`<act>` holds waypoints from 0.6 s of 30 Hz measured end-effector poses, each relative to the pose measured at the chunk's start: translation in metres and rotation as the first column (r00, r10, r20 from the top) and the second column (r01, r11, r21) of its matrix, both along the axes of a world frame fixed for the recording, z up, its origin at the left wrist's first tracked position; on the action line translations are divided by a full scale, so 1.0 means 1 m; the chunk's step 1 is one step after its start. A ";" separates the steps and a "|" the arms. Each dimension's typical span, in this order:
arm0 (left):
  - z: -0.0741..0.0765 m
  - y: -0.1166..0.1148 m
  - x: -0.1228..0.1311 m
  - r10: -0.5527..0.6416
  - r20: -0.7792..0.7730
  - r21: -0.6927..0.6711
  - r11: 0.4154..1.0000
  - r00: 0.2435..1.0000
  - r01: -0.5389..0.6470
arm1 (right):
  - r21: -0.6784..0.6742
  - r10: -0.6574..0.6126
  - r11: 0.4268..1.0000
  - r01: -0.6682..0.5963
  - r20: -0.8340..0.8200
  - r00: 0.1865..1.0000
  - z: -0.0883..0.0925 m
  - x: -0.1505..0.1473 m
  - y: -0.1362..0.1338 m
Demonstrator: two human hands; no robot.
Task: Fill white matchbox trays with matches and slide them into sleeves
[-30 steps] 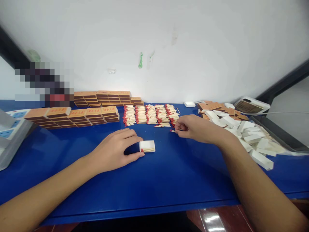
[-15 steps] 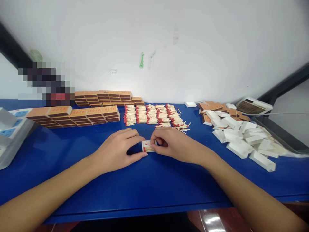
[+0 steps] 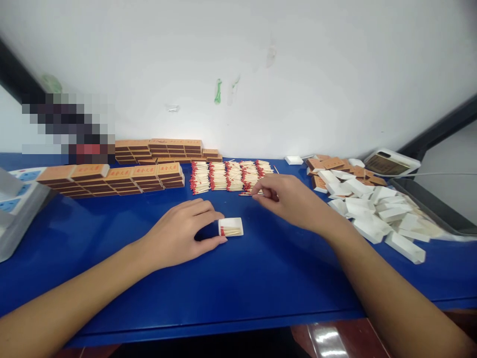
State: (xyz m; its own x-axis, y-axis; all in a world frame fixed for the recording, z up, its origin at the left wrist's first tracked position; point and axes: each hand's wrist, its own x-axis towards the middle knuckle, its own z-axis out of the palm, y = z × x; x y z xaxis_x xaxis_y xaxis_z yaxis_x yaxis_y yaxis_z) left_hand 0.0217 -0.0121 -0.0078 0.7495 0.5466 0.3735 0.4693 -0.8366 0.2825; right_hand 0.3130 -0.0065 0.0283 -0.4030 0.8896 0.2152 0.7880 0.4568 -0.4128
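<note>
A small white matchbox tray point(image 3: 234, 222) lies on the blue table in front of me, with several red-headed matches point(image 3: 231, 231) along its near side. My left hand point(image 3: 186, 231) steadies the tray's left end between thumb and fingers. Beyond the tray, my right hand point(image 3: 285, 199) reaches the right end of the loose matches, its fingers curled and thumb close to the index fingertip. Whatever may be between those fingertips is hidden. Several bundles of matches point(image 3: 218, 176) lie side by side there, and the hand covers part of the rightmost one.
Filled-looking rows of brown matchboxes point(image 3: 121, 179) are stacked at the left, with another stack point(image 3: 175, 145) by the wall. At the right lie heaped white trays point(image 3: 372, 206), brown sleeves point(image 3: 331, 164), a phone point(image 3: 391, 163) and a dark bin point(image 3: 436, 209). A power strip point(image 3: 22, 199) sits far left.
My right hand has left the tray and moved up and right to the loose matches, uncovering the matches in the tray. My left hand stays at the tray's left end.
</note>
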 end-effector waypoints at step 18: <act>-0.001 -0.001 -0.002 -0.003 -0.002 0.009 1.000 1.000 0.003 | 0.013 0.044 0.999 -0.044 0.000 0.999 -0.030 -0.004 0.022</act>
